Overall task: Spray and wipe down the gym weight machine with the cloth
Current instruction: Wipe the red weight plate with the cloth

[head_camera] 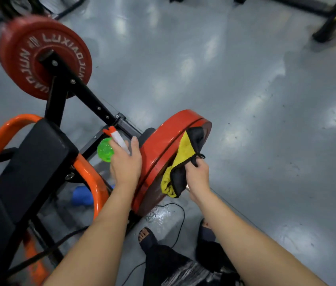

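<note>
At frame centre my right hand [197, 174] bunches the yellow-and-black cloth [180, 155] against the outer face of the red weight plate [158, 147]. My left hand [125, 164] grips the green spray bottle [105, 149] beside the rim. I should spread the cloth flat, press firmly and sweep the whole face, bracing the plate.

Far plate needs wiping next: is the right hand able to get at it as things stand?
Probably not: the right hand holds the cloth against the near plate, while the far plate sits past the black bar.
</note>
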A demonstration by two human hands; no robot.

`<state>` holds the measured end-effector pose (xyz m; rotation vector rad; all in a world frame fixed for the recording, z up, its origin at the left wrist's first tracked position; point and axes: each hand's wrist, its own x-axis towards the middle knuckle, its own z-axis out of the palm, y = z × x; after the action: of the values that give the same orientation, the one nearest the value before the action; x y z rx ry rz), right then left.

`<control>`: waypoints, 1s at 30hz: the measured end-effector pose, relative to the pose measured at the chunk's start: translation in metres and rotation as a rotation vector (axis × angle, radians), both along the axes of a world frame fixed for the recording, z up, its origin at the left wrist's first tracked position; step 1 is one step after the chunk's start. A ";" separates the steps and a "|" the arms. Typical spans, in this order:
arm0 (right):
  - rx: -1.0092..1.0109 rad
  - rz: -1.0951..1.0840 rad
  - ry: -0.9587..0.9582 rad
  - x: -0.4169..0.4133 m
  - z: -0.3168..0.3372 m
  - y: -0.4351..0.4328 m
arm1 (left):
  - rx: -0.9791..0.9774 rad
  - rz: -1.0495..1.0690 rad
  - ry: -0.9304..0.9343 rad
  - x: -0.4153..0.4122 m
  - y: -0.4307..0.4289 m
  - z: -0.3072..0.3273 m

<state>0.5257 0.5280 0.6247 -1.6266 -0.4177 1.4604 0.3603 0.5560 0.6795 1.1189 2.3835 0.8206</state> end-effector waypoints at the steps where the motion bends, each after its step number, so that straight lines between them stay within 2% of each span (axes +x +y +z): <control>1: -0.036 -0.028 0.013 0.005 -0.002 0.000 | 0.011 -0.025 0.023 0.011 0.008 0.003; 4: -0.125 -0.124 0.085 0.015 -0.009 0.003 | 0.028 -0.114 0.094 0.051 0.027 0.009; 9: -0.194 -0.146 0.134 0.030 -0.013 0.013 | 0.057 -0.200 0.361 0.083 0.041 0.002; 15: -0.177 -0.245 0.210 0.020 -0.012 0.047 | 0.055 -0.122 0.301 0.081 0.038 0.004; 20: -0.152 -0.304 0.075 0.008 -0.021 0.070 | 0.059 -0.063 0.224 0.073 0.036 -0.005; 22: -0.170 -0.304 0.110 0.000 -0.019 0.063 | 0.061 -0.056 0.203 0.073 0.036 -0.006; 27: -0.199 -0.258 0.012 -0.004 -0.025 0.052 | 0.051 -0.103 0.227 0.070 0.033 -0.005; 30: -0.183 -0.255 -0.082 0.007 -0.003 0.064 | 0.058 -0.114 0.231 0.070 0.032 -0.006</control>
<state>0.5332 0.5923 0.6215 -1.8160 -0.1169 1.2728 0.4304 0.5883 0.6733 1.4285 2.4644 0.7627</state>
